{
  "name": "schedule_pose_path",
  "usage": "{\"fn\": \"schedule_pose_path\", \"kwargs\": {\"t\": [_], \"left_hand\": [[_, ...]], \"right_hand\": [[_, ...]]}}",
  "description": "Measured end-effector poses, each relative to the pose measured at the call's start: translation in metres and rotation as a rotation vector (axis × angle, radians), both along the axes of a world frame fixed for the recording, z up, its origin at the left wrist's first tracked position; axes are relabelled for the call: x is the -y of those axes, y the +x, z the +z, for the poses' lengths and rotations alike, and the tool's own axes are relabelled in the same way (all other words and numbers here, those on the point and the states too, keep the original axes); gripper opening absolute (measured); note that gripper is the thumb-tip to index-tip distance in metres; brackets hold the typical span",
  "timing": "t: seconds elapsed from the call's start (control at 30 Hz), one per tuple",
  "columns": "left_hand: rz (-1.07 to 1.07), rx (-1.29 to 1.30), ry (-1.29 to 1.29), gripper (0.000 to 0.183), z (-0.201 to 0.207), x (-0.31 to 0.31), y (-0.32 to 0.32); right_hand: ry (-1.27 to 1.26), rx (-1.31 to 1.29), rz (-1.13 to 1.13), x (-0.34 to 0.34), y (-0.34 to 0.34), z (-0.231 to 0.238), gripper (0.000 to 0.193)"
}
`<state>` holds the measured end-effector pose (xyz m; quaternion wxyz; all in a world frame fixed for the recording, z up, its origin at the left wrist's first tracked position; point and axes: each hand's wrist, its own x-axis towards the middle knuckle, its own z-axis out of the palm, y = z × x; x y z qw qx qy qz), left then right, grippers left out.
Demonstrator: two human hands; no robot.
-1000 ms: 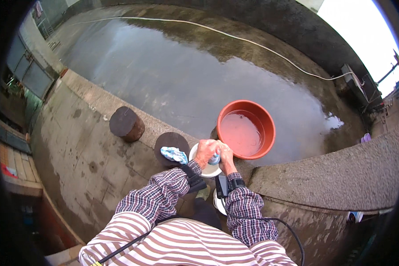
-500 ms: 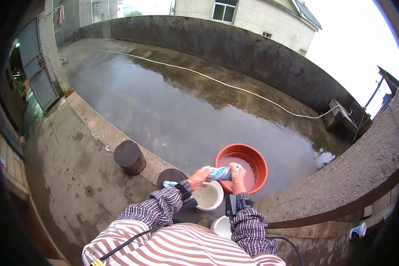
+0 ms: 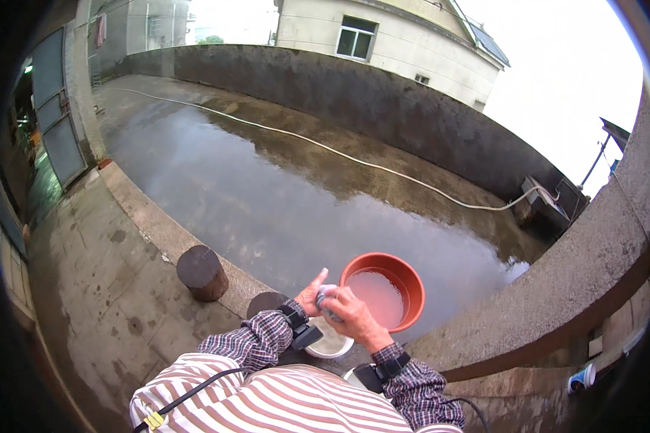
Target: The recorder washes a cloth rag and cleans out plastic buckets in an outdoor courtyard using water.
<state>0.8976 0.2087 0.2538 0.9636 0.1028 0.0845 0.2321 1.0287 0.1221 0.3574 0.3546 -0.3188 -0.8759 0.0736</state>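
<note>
A wet blue-and-white cloth, bunched into a small wad, is between my two hands. My left hand holds it from the left, one digit pointing up. From the right, my right hand closes its fingers round the wad and covers much of it. Both hands are above the white bucket, which holds cloudy water, and beside the left rim of an orange-red basin. Pale cloudy water fills part of the basin.
Two dark round stumps stand to the left by a low concrete kerb. A second white container is mostly hidden by my right wrist. Beyond lies wet, reflective concrete, crossed by a pale hose. A concrete ledge curves along the right.
The cloth was stretched and twisted between my spread hands; now it is bunched up. My right hand has moved left, off the basin, to meet my left hand. The view has tilted slightly.
</note>
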Motion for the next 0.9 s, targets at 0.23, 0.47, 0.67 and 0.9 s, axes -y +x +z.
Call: {"fn": "schedule_pose_path", "kwargs": {"t": [0.23, 0.47, 0.67, 0.9], "left_hand": [[0.148, -0.186, -0.013, 0.025, 0.014, -0.009, 0.020], [0.380, -0.195, 0.094, 0.010, 0.040, -0.022, 0.035], [0.669, -0.581, 0.422, 0.046, 0.041, -0.028, 0.050], [0.826, -0.918, 0.503, 0.053, 0.051, -0.038, 0.076]], "right_hand": [[-0.077, -0.360, -0.190, -0.004, 0.010, 0.003, 0.019], [-0.500, -0.993, -0.337, -0.025, 0.040, -0.007, 0.015], [-0.712, -1.448, -0.408, -0.047, 0.042, -0.031, 0.022], [-0.839, -1.354, -0.481, -0.093, 0.058, -0.083, 0.025]]}}
